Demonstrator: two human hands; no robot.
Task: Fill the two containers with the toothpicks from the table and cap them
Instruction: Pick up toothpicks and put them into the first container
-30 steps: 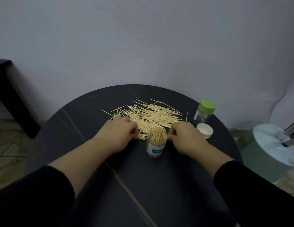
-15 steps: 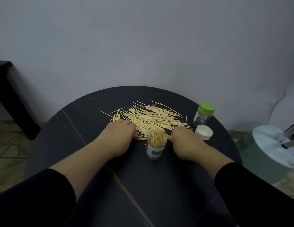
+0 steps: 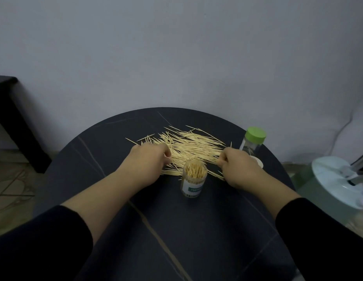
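Observation:
A pile of wooden toothpicks lies spread across the far half of the round black table. In front of it stands an uncapped clear container, packed with upright toothpicks. My left hand rests on the pile's left end, fingers curled onto the sticks. My right hand is at the pile's right end, its fingertips pinching toothpicks. A second clear container with a green cap stands at the right rim. A white cap lies beside it, mostly hidden behind my right hand.
A white wall rises close behind the table. A dark bench leg stands on the left floor. A white fan base sits on the floor at the right. Cables lie on the floor at left.
My right hand has slid right, away from the open container, along the pile's right end. My left hand has shifted slightly further into the pile.

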